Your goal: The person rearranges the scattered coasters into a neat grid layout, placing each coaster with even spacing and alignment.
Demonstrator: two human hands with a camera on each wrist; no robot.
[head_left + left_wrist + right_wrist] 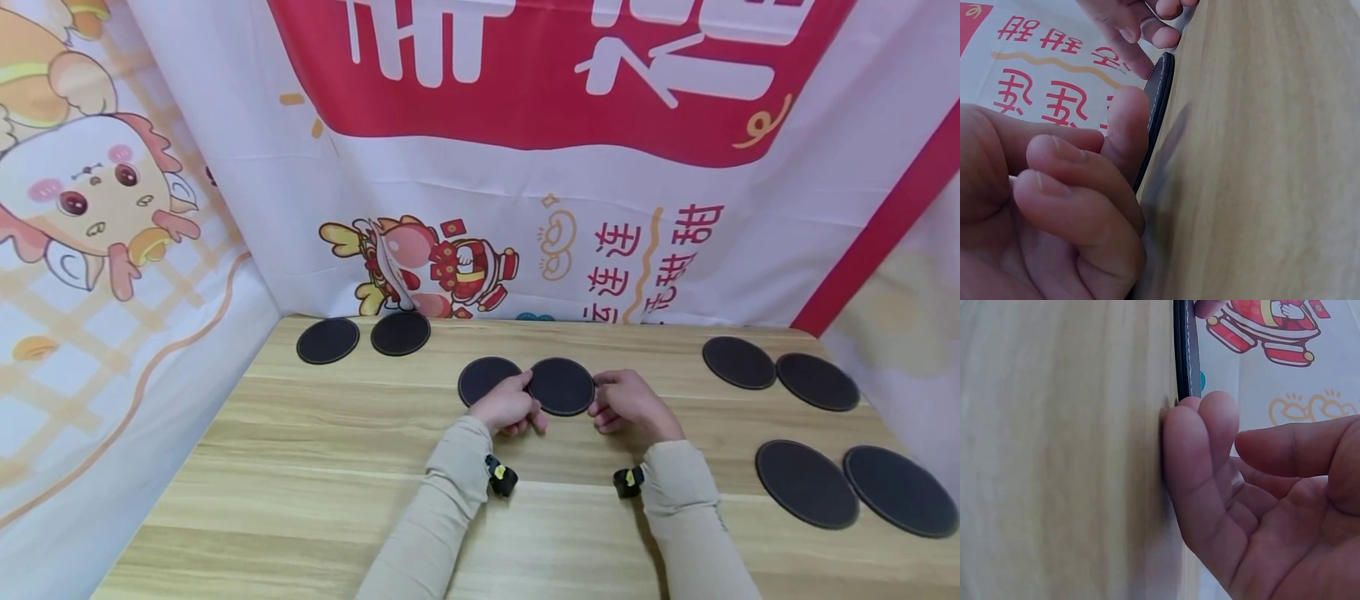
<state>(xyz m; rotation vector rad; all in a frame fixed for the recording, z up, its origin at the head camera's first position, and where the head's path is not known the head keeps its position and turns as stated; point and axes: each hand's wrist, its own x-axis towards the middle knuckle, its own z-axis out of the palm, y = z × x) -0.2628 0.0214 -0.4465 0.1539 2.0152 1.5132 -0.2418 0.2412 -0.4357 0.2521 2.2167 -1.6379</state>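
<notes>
Dark disc on a tabletop.
Left grip and right grip, loosely spread, touch its opposite edges.

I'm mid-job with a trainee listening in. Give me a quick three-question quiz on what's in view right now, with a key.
1. How many dark discs show on the wooden tabletop in the head view?
2. Fill in: the right grip is at the ____ side of the middle pair of discs.
3. In the head view, which disc does the left grip partly cover?
A) the far-left disc
B) the middle pair's left disc
C) the far-right disc

Key: 1. Eight. 2. Right. 3. B.
</notes>
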